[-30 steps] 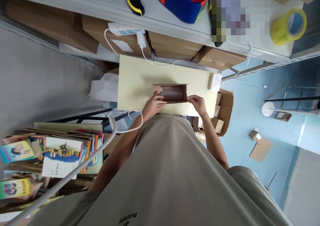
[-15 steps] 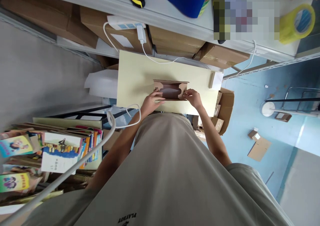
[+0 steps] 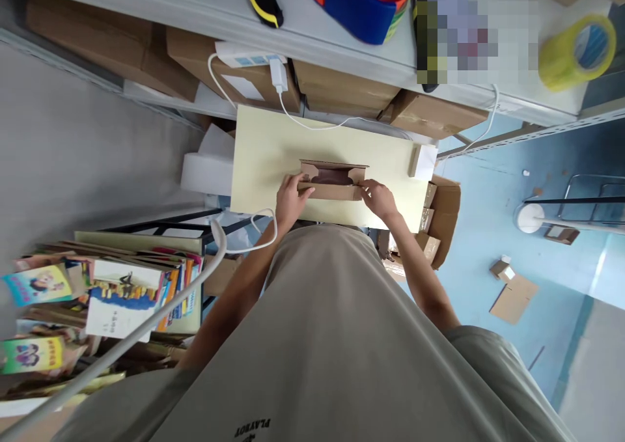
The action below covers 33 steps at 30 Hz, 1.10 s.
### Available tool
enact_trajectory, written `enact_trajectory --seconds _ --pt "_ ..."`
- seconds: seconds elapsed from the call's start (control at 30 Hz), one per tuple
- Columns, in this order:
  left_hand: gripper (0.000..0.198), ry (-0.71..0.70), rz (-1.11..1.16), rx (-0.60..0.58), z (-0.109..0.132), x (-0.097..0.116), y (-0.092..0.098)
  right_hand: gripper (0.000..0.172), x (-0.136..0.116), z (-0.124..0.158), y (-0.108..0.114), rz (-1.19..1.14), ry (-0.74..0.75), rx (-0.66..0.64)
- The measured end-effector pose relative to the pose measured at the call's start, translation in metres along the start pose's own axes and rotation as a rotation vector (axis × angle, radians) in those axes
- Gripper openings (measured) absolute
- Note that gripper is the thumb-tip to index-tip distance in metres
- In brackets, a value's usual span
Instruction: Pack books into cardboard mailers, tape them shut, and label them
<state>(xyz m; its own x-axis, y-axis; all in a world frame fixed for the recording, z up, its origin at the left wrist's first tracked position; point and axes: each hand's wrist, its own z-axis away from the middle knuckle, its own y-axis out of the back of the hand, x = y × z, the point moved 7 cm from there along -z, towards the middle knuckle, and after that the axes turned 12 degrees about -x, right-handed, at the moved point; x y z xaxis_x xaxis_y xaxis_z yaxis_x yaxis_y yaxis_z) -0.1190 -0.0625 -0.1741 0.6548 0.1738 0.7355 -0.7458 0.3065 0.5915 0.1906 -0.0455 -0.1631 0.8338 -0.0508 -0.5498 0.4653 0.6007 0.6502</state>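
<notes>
A small brown cardboard box (image 3: 334, 193) rests on the pale yellow board in front of me, its top partly open and its inside dark. The far flap stands up, and the near flap leans in over part of the opening. My left hand (image 3: 291, 201) grips the box's left end, thumb on the near flap and fingers at the side. At the right end, my right hand (image 3: 379, 198) pinches the near corner with thumb and forefinger. Small end flaps are folded inward on both sides.
A white block (image 3: 423, 161) sits at the right edge of the yellow board (image 3: 263, 149). A white cable (image 3: 317, 128) crosses its back edge. Behind stands a shelf with cartons (image 3: 346, 87), a tape roll (image 3: 579, 51) and a power strip (image 3: 247, 55). Books (image 3: 122, 295) lie lower left.
The near flap has come up and inward, narrowing the opening. My left hand has turned and its thumb now presses the flap. The whole view has shifted slightly.
</notes>
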Motion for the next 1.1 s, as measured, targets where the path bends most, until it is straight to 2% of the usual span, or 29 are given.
enact_trajectory --seconds 0.03,0.1,0.13,0.2,0.27,0.33,0.43,0.5,0.63,0.73,0.9,1.1 --pt "0.072 -0.001 -0.004 0.047 -0.001 0.0 0.003 0.036 0.003 -0.002 0.001 -0.016 -0.045 0.067" --pt "0.104 -0.039 -0.019 0.093 -0.004 0.005 0.009 0.055 0.009 -0.006 0.003 -0.052 -0.118 0.168" --pt "0.114 -0.075 -0.032 0.08 -0.006 0.009 0.011 0.069 0.01 -0.008 0.004 -0.069 -0.126 0.192" --pt "0.121 -0.15 -0.074 0.009 -0.012 0.017 0.013 0.087 0.004 -0.011 0.007 -0.081 -0.063 0.193" --pt "0.113 -0.196 -0.121 -0.057 -0.015 0.022 0.015 0.084 -0.006 -0.009 0.009 -0.048 0.055 0.167" --pt "0.092 -0.207 -0.15 -0.086 -0.015 0.022 0.016 0.07 -0.015 -0.004 0.009 0.004 0.137 0.132" --pt "0.053 -0.178 -0.138 -0.083 -0.01 0.013 0.014 0.046 -0.015 0.006 0.002 0.024 0.156 0.116" --pt "0.038 -0.129 -0.084 -0.062 -0.006 0.004 0.01 0.036 -0.009 0.011 -0.004 -0.06 0.138 0.154" --pt "0.032 -0.039 0.034 0.007 -0.004 -0.008 0.005 0.043 0.01 0.009 -0.019 -0.369 0.037 0.274" --pt "0.026 0.021 0.053 0.055 -0.01 -0.01 0.009 0.045 0.017 0.002 -0.027 -0.503 -0.046 0.318" --pt "0.008 0.141 0.046 0.063 -0.025 -0.013 0.013 0.033 0.016 -0.004 -0.029 -0.528 -0.153 0.321" --pt "0.008 0.102 0.019 0.034 -0.031 -0.012 0.016 0.031 0.008 0.0 -0.024 -0.44 -0.175 0.308"
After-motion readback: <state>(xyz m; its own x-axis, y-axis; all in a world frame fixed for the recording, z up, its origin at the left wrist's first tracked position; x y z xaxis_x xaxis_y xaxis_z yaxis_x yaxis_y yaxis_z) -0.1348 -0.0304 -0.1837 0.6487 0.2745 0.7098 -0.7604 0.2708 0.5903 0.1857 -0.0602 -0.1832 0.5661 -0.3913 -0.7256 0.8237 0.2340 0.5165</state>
